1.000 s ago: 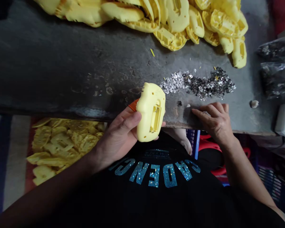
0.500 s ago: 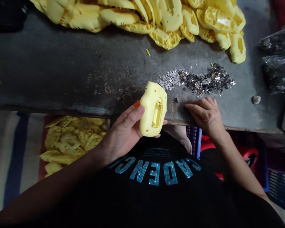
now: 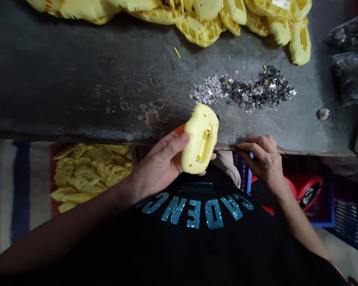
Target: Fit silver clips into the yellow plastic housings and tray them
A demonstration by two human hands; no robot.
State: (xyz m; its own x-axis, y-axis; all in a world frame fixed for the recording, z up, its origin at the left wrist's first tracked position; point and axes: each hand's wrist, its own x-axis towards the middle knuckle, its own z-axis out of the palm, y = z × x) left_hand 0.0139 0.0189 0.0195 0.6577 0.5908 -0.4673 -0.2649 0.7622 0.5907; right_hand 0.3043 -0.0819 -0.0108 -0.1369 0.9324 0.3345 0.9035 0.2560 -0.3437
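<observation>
Your left hand (image 3: 162, 161) grips a yellow shell (image 3: 192, 137) at the near edge of the grey table (image 3: 122, 71), thumb on its left flank, fingers wrapped underneath, with fingertips just showing past its right side; an orange band (image 3: 180, 129) wraps one of those fingers. You have the shell's long axis running away from your body, its far end leaning a little to the right, and its slot (image 3: 204, 147) faces up along much the same line. Beyond that far end and stretching right, a strip of small metal pieces (image 3: 250, 91) lies on the tabletop, apart from both of your hands. Your right hand (image 3: 264, 159) is at the table edge, to the right of the shell and apart from it, on the near side of that strip. Its thumb and forefinger come close together, pointing left toward the shell; whether they pinch anything, you cannot tell from here. Farther right, a pale lump (image 3: 323, 114) sits alone.
</observation>
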